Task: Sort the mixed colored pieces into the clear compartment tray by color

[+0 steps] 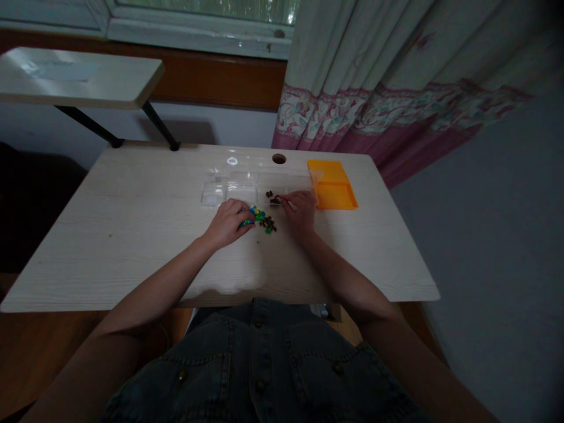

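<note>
On the pale bench (132,235), just in front of the clear divided box (229,189), lies a heap of small pieces (263,220) in green, blue, yellow and dark colours. The left hand (228,223) rests on its left edge with fingers curled, though I cannot tell whether it grips any. The right hand (301,210) sits at the box's front right, thumb and forefinger pinched narrow on a dark piece (275,201) at the front rim, and a few dark bits (269,194) lie in the compartment just behind. An orange tray (333,185) lies at the box's right end.
</note>
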`<state>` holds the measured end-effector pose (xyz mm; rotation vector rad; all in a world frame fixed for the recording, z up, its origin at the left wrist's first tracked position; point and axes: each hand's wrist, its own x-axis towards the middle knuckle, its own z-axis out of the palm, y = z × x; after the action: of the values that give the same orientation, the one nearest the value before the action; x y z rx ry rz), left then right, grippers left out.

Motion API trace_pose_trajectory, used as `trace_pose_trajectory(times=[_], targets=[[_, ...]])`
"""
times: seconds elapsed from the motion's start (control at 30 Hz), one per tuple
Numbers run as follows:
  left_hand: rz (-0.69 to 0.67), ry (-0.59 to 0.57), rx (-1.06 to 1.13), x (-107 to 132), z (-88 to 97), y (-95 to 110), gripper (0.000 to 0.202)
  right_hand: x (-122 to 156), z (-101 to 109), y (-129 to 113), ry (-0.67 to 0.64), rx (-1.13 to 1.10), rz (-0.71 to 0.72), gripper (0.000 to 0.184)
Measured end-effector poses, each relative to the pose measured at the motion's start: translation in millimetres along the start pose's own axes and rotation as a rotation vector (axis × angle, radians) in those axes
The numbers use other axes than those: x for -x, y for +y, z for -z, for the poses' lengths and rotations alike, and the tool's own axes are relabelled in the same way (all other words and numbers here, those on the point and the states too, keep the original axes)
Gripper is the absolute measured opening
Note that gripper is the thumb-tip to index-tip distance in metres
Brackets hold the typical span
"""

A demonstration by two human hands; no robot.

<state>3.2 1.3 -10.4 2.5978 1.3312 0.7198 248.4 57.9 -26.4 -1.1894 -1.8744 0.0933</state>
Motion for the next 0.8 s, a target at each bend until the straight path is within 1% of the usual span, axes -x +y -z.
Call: trace_pose_trajectory(times=[0.13,0.23,0.37,0.5,0.63,0.8], targets=[[-0.007,-0.004,-0.012,-0.6,0.1,-0.1,0.02,0.1,-1.7,3.2,0.0,0.005,-0.065,0.021],[-0.014,0.001,-0.011,-0.9,0.3,0.4,0.019,0.7,-2.9,5.4,-0.022,0.018,-0.082,0.025],[-0.02,0.006,-0.014,-1.1,-0.3,0.5,0.018,1.0,-2.7,7.0,-0.041,0.026,-0.079,0.029],[-0.018,0.013,-0.024,-0.8,-0.4,-0.5,0.019,0.9,-2.2,6.3,-0.037,0.024,-0.073,0.029],[-0.029,-0.01,-0.014,0.1,2.6,-1.8,0.019,0.3,-2.0,4.7,-0.041,0.022,-0.073,0.028],[-0.022,-0.025,-0.002,0.9,5.2,-3.0,0.026,-0.5,-0.6,2.5,-0.042,0.004,-0.066,0.029]])
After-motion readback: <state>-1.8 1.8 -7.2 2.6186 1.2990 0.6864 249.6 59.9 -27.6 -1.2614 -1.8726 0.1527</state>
